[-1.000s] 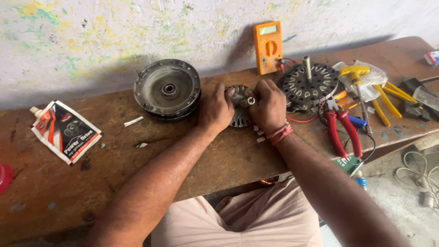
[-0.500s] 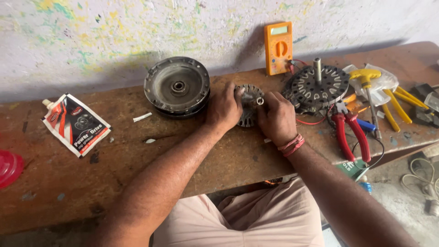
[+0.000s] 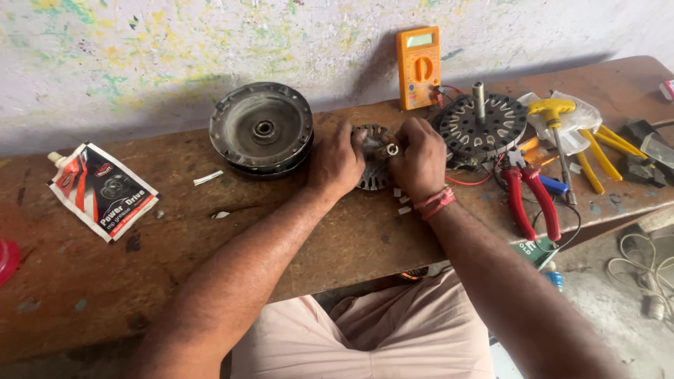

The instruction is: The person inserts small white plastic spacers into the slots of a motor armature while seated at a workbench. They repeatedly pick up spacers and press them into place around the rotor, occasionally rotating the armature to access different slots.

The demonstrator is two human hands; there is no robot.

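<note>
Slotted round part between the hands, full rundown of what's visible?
The small stator core is a dark grey metal disc with radial slots around its rim, no windings visible. It lies flat on the wooden bench, between the motor housing and the larger stator. The left hand covers its left edge; the right hand grips its right side, hiding much of it.

Both hands on the small slotted stator core (image 3: 372, 168) at mid-bench (image 3: 210, 281): left hand (image 3: 335, 163) grips its left edge, right hand (image 3: 420, 160) its right, fingers (image 3: 397, 144) on top. Round motor cover (image 3: 261, 130) just left, red-handled pliers (image 3: 530, 200) to the right.
</note>
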